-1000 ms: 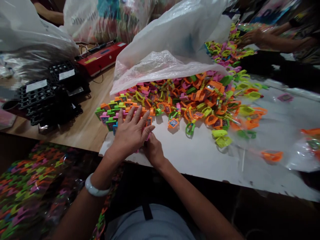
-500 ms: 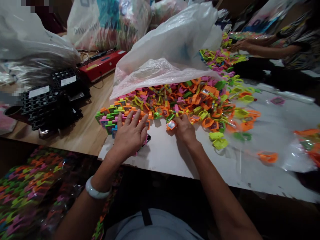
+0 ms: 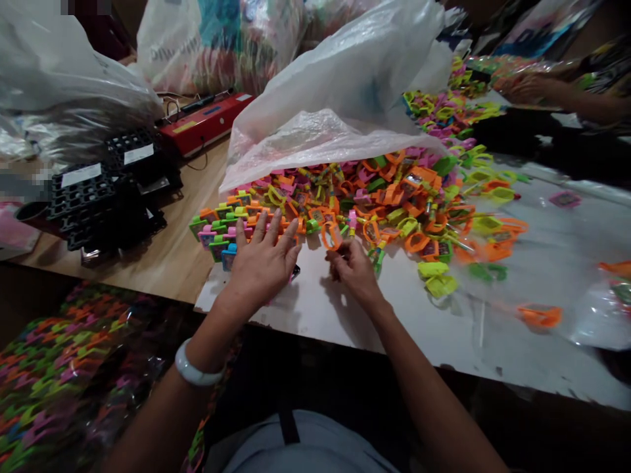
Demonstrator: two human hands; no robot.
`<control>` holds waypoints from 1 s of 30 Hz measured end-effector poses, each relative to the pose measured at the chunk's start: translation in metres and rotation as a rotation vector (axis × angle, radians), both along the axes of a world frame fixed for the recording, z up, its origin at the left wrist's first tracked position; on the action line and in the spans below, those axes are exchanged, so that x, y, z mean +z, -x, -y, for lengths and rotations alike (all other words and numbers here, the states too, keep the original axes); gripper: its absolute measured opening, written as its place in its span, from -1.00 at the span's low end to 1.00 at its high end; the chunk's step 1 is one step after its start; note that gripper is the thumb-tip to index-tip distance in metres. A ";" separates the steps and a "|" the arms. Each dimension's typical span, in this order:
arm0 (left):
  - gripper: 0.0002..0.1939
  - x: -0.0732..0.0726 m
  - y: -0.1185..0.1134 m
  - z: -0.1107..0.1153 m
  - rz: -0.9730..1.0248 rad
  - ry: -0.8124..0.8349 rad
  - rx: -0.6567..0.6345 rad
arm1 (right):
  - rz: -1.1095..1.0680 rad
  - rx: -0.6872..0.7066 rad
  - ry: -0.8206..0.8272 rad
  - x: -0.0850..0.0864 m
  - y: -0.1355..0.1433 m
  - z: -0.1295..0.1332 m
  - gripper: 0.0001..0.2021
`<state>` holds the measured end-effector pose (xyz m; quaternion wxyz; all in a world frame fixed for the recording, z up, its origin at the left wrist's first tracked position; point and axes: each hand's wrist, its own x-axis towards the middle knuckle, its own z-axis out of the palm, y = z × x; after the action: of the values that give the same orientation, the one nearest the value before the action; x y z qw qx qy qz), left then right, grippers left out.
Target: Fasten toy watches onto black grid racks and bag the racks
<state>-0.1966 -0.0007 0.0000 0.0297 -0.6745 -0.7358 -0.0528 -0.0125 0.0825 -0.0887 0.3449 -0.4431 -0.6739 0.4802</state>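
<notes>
My left hand lies with fingers spread over neat rows of coloured plastic toy watches, which seem to stand in a dark tray mostly hidden under it. A dark corner shows beside the palm. Between the fingertips of my right hand is an orange toy watch, its band loop pointing up, just above the white board. Directly behind both hands spreads a loose heap of toy watches in orange, yellow, pink and green, some with thin striped sticks among them.
A big translucent plastic bag covers the back of the heap. On the left are black gridded trays and a red machine. Packed toys lie below the table's left edge. Another person's hands are at far right.
My right hand has lifted an orange toy watch and turned it loop-up, shifting slightly left. My left hand keeps its place over the rows. The view has shifted slightly.
</notes>
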 end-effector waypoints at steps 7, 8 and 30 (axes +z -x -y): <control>-0.47 -0.005 0.005 0.001 0.006 -0.022 -0.042 | -0.374 0.183 0.408 -0.019 0.055 0.033 -0.61; -0.47 -0.005 0.005 0.002 0.005 -0.021 -0.043 | -0.335 0.161 0.403 -0.021 0.058 0.036 -0.63; -0.52 -0.004 0.004 0.003 0.017 -0.056 -0.063 | 0.320 -0.264 -0.484 -0.007 -0.035 -0.012 -0.68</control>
<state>-0.2008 -0.0042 -0.0036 0.0406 -0.6957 -0.7127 -0.0803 0.0229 0.0949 -0.0960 0.3892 -0.5018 -0.7509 0.1813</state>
